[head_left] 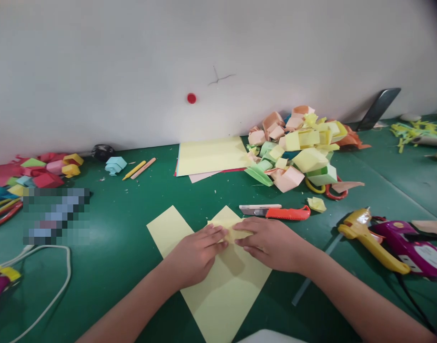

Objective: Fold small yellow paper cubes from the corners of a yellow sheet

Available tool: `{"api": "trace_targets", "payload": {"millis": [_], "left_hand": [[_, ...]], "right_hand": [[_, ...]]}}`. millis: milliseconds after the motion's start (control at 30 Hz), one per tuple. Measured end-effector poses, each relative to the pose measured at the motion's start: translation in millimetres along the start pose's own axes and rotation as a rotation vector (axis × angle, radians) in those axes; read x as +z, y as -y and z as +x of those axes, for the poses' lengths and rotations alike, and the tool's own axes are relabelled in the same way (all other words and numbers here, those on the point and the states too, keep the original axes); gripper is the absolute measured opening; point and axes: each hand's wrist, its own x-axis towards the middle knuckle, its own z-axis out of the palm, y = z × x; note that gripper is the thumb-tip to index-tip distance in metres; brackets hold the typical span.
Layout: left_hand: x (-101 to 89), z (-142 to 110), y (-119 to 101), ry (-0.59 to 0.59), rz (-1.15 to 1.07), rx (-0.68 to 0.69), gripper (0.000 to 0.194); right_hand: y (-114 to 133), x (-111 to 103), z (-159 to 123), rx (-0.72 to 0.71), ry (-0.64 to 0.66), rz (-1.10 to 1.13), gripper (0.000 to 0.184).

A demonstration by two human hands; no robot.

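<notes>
A small folded piece of pale yellow paper is held between my two hands at the middle of the table. My left hand has its fingertips closed on the left end of this piece. At its right end, the fingers of my right hand press on it from above. Beneath both hands lie larger pale yellow paper sheets on the green tabletop. Just beyond my right hand rest an orange box cutter and a white pen-like stick.
Folded paper pieces are heaped at the back right, beside a stack of coloured sheets. A yellow glue gun and a purple power strip lie right. At left are a pixelated object and a white cable.
</notes>
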Motion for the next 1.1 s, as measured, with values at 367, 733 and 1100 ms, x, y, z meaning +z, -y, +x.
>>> {"api": "trace_targets", "payload": {"millis": [367, 733, 1100], "left_hand": [[-2.6, -5, 3, -0.104, -0.034, -0.184, 0.036], [-4.3, -12, 17, -0.1, -0.104, -0.215, 0.036], [-18.9, -16, 26, -0.039, -0.141, -0.287, 0.038]], "right_hand": [[-5, -18, -6, 0.112, 0.143, 0.197, 0.031], [-16, -22, -9, 0.132, 0.112, 0.313, 0.022], [-15, -17, -8, 0.124, 0.025, 0.281, 0.02]]}}
